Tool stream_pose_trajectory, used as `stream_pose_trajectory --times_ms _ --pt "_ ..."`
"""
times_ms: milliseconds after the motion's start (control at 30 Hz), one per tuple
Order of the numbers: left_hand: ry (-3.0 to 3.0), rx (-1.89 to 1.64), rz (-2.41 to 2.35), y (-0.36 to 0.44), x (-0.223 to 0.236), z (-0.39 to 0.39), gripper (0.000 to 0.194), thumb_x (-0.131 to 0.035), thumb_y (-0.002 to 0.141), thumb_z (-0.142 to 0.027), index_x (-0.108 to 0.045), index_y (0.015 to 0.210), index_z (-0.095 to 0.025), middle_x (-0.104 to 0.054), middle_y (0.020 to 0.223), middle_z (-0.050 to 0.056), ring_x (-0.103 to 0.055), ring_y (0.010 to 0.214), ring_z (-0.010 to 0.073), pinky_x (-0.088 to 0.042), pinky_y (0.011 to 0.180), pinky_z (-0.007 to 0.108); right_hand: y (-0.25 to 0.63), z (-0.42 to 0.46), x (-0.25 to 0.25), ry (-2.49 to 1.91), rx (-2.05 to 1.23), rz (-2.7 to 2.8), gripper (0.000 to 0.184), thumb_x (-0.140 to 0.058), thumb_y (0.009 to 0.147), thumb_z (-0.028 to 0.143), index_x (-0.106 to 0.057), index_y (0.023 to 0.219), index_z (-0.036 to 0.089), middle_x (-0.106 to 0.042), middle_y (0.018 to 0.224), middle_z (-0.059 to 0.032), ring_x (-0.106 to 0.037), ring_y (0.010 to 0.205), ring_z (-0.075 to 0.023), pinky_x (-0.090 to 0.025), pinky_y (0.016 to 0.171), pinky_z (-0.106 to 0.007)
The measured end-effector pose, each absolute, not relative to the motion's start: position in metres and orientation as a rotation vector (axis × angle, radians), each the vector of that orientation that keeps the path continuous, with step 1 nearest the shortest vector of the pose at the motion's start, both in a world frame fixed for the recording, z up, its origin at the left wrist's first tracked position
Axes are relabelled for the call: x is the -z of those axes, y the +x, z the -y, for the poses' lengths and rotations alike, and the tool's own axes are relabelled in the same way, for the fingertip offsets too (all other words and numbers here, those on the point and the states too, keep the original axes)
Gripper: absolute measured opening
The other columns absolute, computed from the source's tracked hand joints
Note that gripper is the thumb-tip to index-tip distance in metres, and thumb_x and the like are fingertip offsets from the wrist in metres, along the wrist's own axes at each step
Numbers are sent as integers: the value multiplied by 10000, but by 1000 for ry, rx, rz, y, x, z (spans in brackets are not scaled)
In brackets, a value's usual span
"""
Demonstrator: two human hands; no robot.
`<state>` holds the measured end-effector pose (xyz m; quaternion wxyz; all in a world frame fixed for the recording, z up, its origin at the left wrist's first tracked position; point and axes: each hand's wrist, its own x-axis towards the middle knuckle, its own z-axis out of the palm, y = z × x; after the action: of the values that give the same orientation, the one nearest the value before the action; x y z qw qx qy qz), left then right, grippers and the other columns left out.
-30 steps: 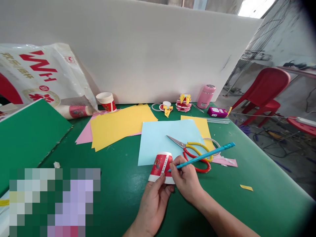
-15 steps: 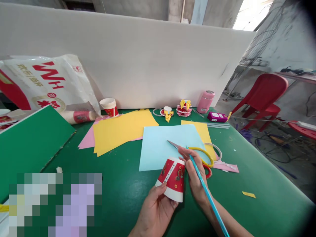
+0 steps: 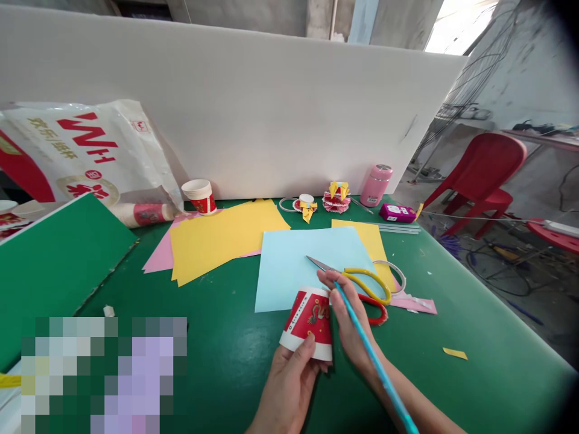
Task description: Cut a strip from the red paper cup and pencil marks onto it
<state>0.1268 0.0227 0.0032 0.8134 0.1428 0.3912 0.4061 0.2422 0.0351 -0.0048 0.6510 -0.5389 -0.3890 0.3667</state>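
Note:
My left hand (image 3: 292, 377) grips a red and white paper cup (image 3: 312, 322) from below, thumb across its side. The cup is upside down and tilted, its wide white rim end towards me, a printed dragon showing. Close to the cup's upper right edge, my right hand (image 3: 348, 319) is closed around a long light-blue pencil (image 3: 368, 346), which slants down towards me; its far end is by my fingertips, and I cannot see a tip touching the cup. Just beyond that hand, scissors (image 3: 367, 283) with yellow and red handles lie partly on a light-blue sheet (image 3: 284, 259).
Yellow sheets (image 3: 226, 235) overlap pink paper on the green table (image 3: 217, 343). Another paper cup (image 3: 199, 196), paper-decorated pieces (image 3: 336, 199), a pink bottle (image 3: 377, 185) and a purple packet (image 3: 398, 212) stand along the white board (image 3: 271, 120). A tape roll (image 3: 402, 280) lies right of the scissors.
The cup has turned in my left hand, so its white text strip sits further left and the dragon faces me. My right hand has shifted slightly left with the pencil, uncovering more of the scissor handles.

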Motion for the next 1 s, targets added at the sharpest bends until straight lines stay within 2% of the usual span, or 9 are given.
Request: stream_pose_trajectory --times_ms 67,133,200,367,467,533,700,900,1000 --pt "292 -888 -826 127 -2 -26 212 -663 675 -245 -670 853 -130 -652 743 71 -543 635 140 -446 576 254 246 -36 7 -1211 -726 837 295 -391 871 413 -488 1077 225 -558 1137 -76 -512 1043 -217 -409 855 -366" --pt "293 -906 -777 127 0 -30 190 -625 712 -254 -667 851 -131 -649 766 75 -547 658 146 -451 594 261 249 -34 8 -1196 -697 827 314 -355 886 413 -514 1076 219 -587 1035 -67 -560 881 -191 -438 772 -341" --pt "300 -914 -719 127 3 -32 202 -588 744 -252 -657 904 -151 -651 813 76 -554 694 156 -453 615 271 250 -31 8 -1192 -730 885 327 -343 893 409 -560 1039 213 -593 892 -48 -541 729 -158 -443 693 -305" --pt "314 -901 -683 129 8 -33 257 -556 767 -225 -624 1008 -166 -659 874 84 -565 757 172 -456 650 278 240 -25 2 -1151 -935 1013 267 -431 866 379 -617 894 189 -524 648 -7 -490 578 -130 -419 519 -240" --pt "307 -892 -718 129 8 -31 254 -570 756 -245 -633 987 -162 -667 818 75 -568 724 170 -462 652 279 236 -26 0 -1156 -972 1019 189 -513 826 343 -604 815 177 -501 606 11 -463 525 -112 -388 452 -211" --pt "308 -889 -730 129 7 -31 253 -576 752 -253 -635 982 -164 -668 806 72 -571 718 171 -464 653 279 235 -27 0 -1178 -950 1032 189 -510 827 331 -593 777 168 -494 603 12 -463 541 -112 -396 473 -209" --pt "308 -893 -719 129 7 -30 255 -575 753 -243 -630 993 -178 -671 812 62 -573 703 159 -460 644 266 235 -26 4 -1172 -963 1030 152 -494 837 323 -544 833 179 -506 666 9 -480 582 -112 -410 483 -199" --pt "328 -875 -719 130 6 -30 246 -568 756 -234 -641 980 -165 -673 804 69 -584 714 172 -454 667 278 233 -25 10 -1227 -993 1020 168 -500 831 346 -453 776 195 -431 567 54 -397 404 -73 -345 337 -175" --pt "341 -872 -720 129 8 -29 253 -571 752 -214 -642 991 -173 -673 825 67 -587 730 175 -447 679 273 233 -24 13 -1259 -974 1064 153 -491 840 329 -443 771 201 -396 536 71 -384 363 -64 -328 322 -176"
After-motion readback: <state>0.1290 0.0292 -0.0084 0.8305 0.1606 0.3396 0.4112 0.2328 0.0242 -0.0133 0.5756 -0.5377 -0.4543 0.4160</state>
